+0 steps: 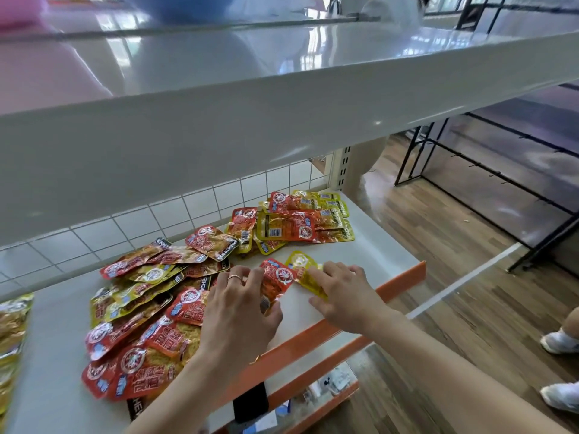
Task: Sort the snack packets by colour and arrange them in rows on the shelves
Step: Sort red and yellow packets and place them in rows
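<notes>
**On the white shelf: 1 red and 1 yellow packet in hand**

On the white shelf [376,245] with the orange lip [404,281], both hands are down near the front edge. The left hand [241,305] has a red packet [277,281]: fingers curled over the top of it, thumb tucked in at its lower edge, so it's pinched. There's a ring [235,277] on 1 finger. The right hand [344,292] is just beside it on a yellow packet [302,266], fingers bent over the packet and thumb closing in from below, gripping it too. The 2 packets touch and overlap a little at their near edges, and both lie low on the shelf surface.

To the left there's a messy pile [141,308] of mixed red and yellow packets, spilling under the left wrist. Further back on the right sits a second bunch [300,220], also mixed, close to the tiles [188,208] at the back. A few more yellow ones [12,339] poke in at the far left edge, kind of blurry.

Above it all is a glossy top shelf [282,104]. Off to the right: wood floor [438,245], a black rack [501,170], and somebody's white shoes [560,341].
</notes>
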